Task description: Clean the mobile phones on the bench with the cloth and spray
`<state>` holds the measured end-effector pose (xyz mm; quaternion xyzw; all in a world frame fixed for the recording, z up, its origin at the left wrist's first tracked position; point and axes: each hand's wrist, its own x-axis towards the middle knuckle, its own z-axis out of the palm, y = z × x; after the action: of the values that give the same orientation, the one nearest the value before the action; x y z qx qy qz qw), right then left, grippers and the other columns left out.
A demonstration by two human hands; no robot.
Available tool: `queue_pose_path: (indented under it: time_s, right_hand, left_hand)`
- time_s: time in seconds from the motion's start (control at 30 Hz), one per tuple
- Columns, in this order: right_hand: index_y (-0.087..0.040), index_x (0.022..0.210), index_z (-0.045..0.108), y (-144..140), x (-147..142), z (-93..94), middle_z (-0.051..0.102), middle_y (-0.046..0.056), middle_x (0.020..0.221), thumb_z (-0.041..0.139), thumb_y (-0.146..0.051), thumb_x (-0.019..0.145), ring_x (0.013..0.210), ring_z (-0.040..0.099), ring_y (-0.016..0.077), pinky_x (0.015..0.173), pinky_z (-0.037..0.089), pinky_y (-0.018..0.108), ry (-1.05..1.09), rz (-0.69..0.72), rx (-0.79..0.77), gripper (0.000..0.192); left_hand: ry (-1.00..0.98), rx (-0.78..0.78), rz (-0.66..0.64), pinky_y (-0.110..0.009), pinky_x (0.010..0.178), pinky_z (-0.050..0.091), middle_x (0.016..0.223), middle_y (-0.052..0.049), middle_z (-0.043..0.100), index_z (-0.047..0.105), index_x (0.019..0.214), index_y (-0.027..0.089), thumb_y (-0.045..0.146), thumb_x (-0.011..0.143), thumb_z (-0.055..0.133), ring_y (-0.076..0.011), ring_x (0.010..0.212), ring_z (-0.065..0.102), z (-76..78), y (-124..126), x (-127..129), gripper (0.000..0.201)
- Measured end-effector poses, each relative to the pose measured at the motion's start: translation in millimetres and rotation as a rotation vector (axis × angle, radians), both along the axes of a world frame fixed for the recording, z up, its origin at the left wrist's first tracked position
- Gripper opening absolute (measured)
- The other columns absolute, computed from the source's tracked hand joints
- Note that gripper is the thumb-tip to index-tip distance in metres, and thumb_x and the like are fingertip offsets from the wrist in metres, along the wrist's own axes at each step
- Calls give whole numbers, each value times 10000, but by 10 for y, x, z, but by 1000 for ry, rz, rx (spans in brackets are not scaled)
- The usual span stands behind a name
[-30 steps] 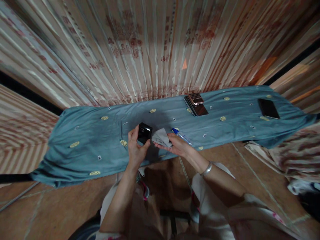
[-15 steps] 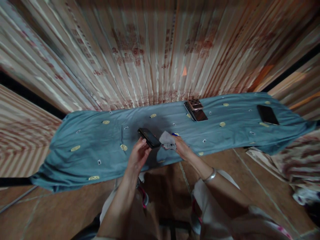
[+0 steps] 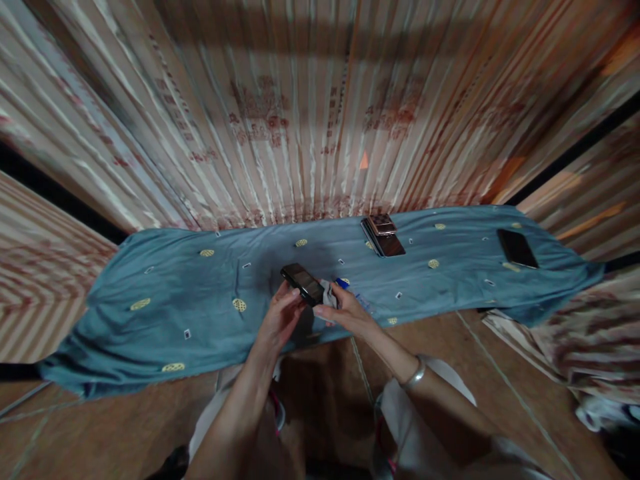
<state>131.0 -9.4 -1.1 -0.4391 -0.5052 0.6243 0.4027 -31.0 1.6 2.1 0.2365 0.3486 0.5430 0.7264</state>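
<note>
Behind everything, a wide striped curtain (image 3: 310,120) in pink, cream and red, with a faded red pattern.

In front of it, a long worktop covered by a blue-grey cloth (image 3: 165,293) with small yellow ovals and tiny white squares; cloth hanging over the near edge and the left end.

On the far edge, right of the middle, a stack of flat devices (image 3: 383,235), the top one smaller and shiny. Near the right end, one dark phone (image 3: 517,248) lying flat, well apart from the stack.

Below the near edge, brown tiled floor (image 3: 100,427) and light trousers.

At the middle of the near edge, left hand (image 3: 280,320) with fingers closed on a small black phone (image 3: 303,284), held from below at its near-left end. Phone flat, glossy, with rounded corners, tilted a little, its long side running from far left to near right, just above the cloth.

Right hand (image 3: 345,313) touching the phone's right end, thumb against it, fingers clamped on a small grey wiping cloth (image 3: 327,291), mostly hidden between hand and phone. Silver bracelet (image 3: 415,373) on the right wrist.

Just beyond the right hand, a small bottle with blue cap (image 3: 345,285), lying on the cloth, partly hidden.
</note>
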Motion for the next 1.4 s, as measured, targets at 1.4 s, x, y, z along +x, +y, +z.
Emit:
queue_pose_path:
  time_s: [1.4]
  right_hand:
    - [-198, 733, 519, 260, 926, 117, 542, -83, 543, 754, -198, 778, 389, 462, 31, 352, 393, 116, 832, -530, -449, 239]
  left_hand:
    - [-64, -133, -32, -420, 1036, 397, 1116, -115, 701, 640, 1078, 162, 143, 645, 742, -259, 1214, 559, -49, 98, 600, 445]
